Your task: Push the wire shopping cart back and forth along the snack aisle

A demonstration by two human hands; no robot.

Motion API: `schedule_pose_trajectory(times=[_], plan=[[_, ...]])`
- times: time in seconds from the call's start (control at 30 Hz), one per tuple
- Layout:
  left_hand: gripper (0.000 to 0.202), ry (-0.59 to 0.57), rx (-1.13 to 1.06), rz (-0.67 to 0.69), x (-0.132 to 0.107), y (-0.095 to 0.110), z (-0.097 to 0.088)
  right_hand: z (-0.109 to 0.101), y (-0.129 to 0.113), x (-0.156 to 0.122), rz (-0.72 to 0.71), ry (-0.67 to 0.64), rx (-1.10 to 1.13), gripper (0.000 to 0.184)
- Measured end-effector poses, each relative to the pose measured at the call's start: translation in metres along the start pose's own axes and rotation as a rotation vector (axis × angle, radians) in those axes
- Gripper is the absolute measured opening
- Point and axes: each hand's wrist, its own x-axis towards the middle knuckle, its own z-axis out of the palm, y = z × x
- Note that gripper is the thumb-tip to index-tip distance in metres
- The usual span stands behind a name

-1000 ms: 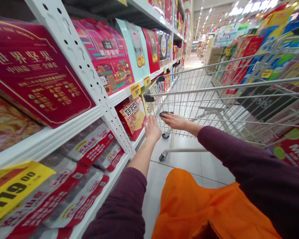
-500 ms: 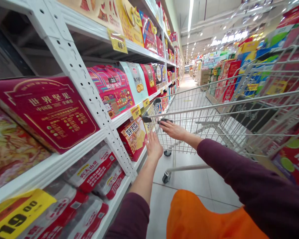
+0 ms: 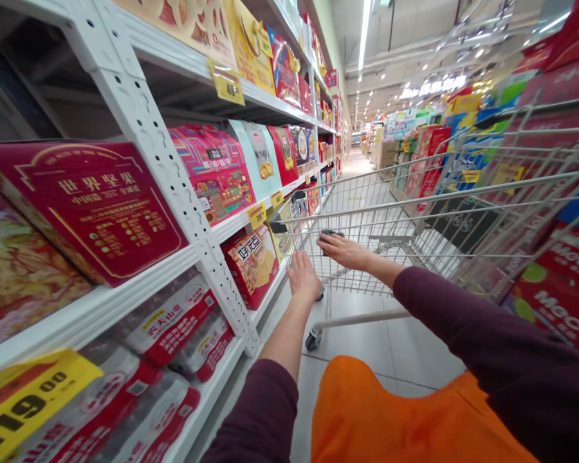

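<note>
My left hand (image 3: 303,276) is raised beside the lower shelf, its fingers stretched out and nothing seen in them. My right hand (image 3: 348,253) is in front of the shopping cart's wire side, its fingers lying on a small dark object (image 3: 330,234) whose kind I cannot make out. The metal shopping cart (image 3: 415,200) stands across the aisle just beyond both hands. Closest to my left hand is a red biscuit box (image 3: 251,267) on the lower shelf.
White shelving (image 3: 212,270) runs along the left, with gift boxes and wrapped bottle packs (image 3: 174,328). A yellow price sign (image 3: 33,405) juts out at lower left. Stacked red cartons (image 3: 560,289) stand at right. A cart wheel (image 3: 313,340) rests on the tiled floor.
My right hand has moved slightly right, away from the cart's front corner, and the dark object has moved with it. My left hand has shifted slightly right. The view has shifted a little.
</note>
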Motion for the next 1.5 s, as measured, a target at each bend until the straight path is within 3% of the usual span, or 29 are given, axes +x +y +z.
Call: schedule_pose_trajectory(times=[0.1, 0.2, 0.33, 0.5, 0.6, 0.73, 0.87, 0.93, 1.0, 1.2, 1.3, 1.4, 1.5], plan=[[0.074, 0.023, -0.003, 0.020, 0.005, 0.011, -0.002, -0.025, 0.014, 0.020, 0.010, 0.073, -0.038, 0.039], [0.075, 0.064, -0.006, 0.050, 0.008, 0.018, -0.001, -0.033, 0.024, 0.026, 0.037, 0.091, -0.052, 0.040], [0.075, 0.066, -0.008, 0.079, 0.004, 0.021, 0.006, -0.016, 0.024, 0.007, 0.031, 0.067, -0.033, 0.041], [0.076, 0.034, -0.017, 0.074, -0.004, 0.019, 0.018, 0.017, 0.006, -0.035, 0.033, -0.011, 0.013, 0.039], [0.076, 0.028, -0.016, 0.089, -0.005, 0.022, 0.023, 0.022, 0.001, -0.050, 0.051, -0.064, 0.032, 0.038], [0.077, 0.041, -0.012, 0.096, -0.001, 0.032, 0.025, -0.003, 0.014, -0.049, 0.034, -0.088, 0.046, 0.038], [0.076, 0.060, -0.010, 0.107, 0.003, 0.044, 0.022, -0.041, 0.035, -0.037, 0.072, -0.004, 0.009, 0.040], [0.075, 0.063, -0.012, 0.106, 0.003, 0.049, 0.022, -0.049, 0.040, -0.037, 0.100, 0.018, 0.000, 0.040], [0.075, 0.061, -0.011, 0.110, 0.001, 0.053, 0.023, -0.046, 0.039, -0.044, 0.116, 0.011, -0.005, 0.039], [0.076, 0.023, 0.007, 0.140, -0.005, 0.059, 0.030, -0.003, 0.015, -0.083, 0.107, -0.038, 0.037, 0.040], [0.075, 0.013, 0.006, 0.144, -0.007, 0.064, 0.031, 0.006, 0.007, -0.092, 0.112, -0.046, 0.047, 0.040], [0.076, 0.008, -0.002, 0.156, -0.006, 0.070, 0.030, -0.005, 0.011, -0.089, 0.103, -0.044, 0.032, 0.039], [0.076, 0.007, -0.007, 0.156, -0.004, 0.077, 0.028, -0.032, 0.028, -0.081, 0.108, 0.003, -0.007, 0.039]])
